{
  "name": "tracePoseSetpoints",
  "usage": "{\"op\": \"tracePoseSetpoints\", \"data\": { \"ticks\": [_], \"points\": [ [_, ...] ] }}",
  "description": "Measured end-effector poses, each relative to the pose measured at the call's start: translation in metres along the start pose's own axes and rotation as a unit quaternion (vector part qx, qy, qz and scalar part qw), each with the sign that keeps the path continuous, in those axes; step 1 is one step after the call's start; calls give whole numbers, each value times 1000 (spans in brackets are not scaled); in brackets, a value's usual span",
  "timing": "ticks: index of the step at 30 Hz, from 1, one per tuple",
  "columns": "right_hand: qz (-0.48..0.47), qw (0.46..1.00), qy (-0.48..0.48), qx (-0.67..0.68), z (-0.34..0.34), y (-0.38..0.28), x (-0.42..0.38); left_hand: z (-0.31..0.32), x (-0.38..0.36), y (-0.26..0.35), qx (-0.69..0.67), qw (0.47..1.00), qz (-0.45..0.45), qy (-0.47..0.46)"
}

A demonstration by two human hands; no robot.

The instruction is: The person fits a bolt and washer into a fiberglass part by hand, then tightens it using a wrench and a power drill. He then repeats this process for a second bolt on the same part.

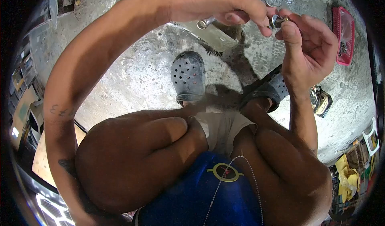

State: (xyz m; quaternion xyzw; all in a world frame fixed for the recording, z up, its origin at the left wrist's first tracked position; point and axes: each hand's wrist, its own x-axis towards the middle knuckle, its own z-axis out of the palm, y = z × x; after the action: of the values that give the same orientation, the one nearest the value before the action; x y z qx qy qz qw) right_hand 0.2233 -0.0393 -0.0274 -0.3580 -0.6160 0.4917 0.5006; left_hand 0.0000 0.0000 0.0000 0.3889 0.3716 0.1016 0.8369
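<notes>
My left hand [236, 3] reaches across the top of the view, fingers curled around a metal tool with a hollow round end [202, 24] that sticks out below the palm. Most of that tool is hidden by the hand. Opposite it, my right hand [306, 45] pinches a small shiny round metal piece [277, 21] between thumb and forefinger. The left fingertips are right beside this piece. Beneath the hands, a flat metal part [218, 37] lies on the concrete floor. Its exact kind does not show.
A pink basket [336, 33] holding small dark metal bits stands at the right. Dark clogs [187, 75] are on my feet. A black and yellow object [321, 101] lies by my right forearm. Yellow cloth or plastic [348, 178] and clutter fill the lower right.
</notes>
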Motion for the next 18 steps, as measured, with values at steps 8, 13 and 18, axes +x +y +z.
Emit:
{"op": "tracePoseSetpoints", "data": {
  "ticks": [8, 13, 18],
  "points": [
    [78, 996, 14, -49, 1, -7, -2, 14, -14, 18, 81, 995, 4, 51],
    [41, 996, -17, -72, -2, -13, 6, 16, -18, 24, 113, 991, 5, 69],
    [64, 998, 0, 14, -20, -5, 2, 19, -19, 27, 145, 986, 4, 80]
  ]
}}
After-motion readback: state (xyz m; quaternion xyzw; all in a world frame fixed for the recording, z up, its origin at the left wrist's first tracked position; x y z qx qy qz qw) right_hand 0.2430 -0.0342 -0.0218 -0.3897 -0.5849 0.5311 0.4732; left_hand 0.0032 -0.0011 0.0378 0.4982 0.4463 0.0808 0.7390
